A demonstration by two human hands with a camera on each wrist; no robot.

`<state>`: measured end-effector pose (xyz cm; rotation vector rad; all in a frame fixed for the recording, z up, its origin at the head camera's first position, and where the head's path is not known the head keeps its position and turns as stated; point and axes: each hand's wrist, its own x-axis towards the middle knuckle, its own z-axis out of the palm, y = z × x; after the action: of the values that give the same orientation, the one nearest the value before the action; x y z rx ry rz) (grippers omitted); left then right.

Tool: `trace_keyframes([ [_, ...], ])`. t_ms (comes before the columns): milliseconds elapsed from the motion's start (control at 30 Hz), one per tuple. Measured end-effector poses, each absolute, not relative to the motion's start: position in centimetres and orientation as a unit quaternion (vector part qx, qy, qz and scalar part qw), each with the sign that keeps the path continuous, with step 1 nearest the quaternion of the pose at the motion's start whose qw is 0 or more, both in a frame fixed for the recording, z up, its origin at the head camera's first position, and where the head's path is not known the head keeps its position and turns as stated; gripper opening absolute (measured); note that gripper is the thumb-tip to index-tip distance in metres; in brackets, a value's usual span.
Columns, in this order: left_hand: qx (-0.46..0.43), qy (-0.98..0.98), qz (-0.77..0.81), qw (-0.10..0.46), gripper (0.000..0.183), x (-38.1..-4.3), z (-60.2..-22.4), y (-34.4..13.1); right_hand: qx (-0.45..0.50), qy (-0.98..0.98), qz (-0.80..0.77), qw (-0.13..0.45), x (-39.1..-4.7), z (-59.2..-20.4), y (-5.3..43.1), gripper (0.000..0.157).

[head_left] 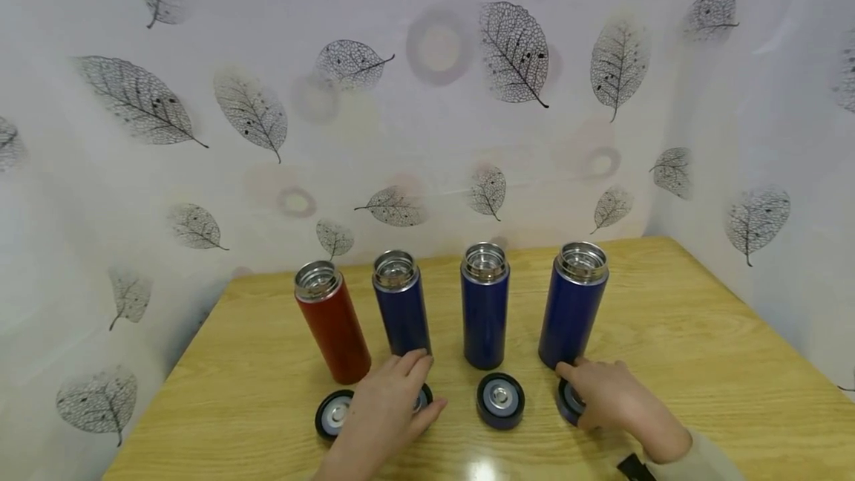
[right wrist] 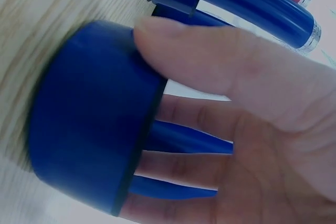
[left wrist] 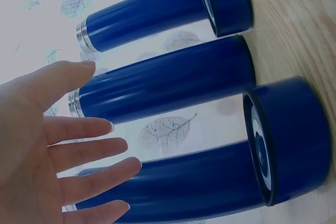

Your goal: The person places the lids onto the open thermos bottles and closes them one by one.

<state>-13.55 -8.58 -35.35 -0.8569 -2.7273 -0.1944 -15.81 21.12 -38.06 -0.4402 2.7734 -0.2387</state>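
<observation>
A red bottle (head_left: 337, 336) and three blue bottles, the left (head_left: 404, 321), middle (head_left: 485, 318) and right one (head_left: 573, 314), stand upright with bare steel mouths. In front of them lie round lids, inner faces up. My left hand (head_left: 384, 410) hovers with spread fingers over the second lid (head_left: 424, 396), hiding most of it; its palm holds nothing in the left wrist view. With thumb and fingers on opposite sides, my right hand (head_left: 617, 399) grips the blue lid (right wrist: 94, 114) before the right bottle, down at the table.
The leftmost lid (head_left: 334, 414) lies before the red bottle, partly behind my left hand. Another blue lid (head_left: 500, 400) sits between my hands. The wooden table (head_left: 701, 362) meets a leaf-patterned curtain (head_left: 427, 132) at the back and sides. A black strap (head_left: 634, 468) shows by my right sleeve.
</observation>
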Motion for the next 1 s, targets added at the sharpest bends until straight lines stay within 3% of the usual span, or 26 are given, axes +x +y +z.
trace_keyframes([
  [367,-0.286,-0.943,-0.141,0.092,0.044,-13.3,-35.9,-7.9,-0.146,0.974,-0.087,0.147,-14.9,-37.6,22.0,0.057],
  [1000,-0.31,-0.912,-0.239,0.12,0.047,-15.2,-36.1,-3.7,-0.146,0.982,-0.075,0.093,-14.2,-34.4,23.4,0.062],
])
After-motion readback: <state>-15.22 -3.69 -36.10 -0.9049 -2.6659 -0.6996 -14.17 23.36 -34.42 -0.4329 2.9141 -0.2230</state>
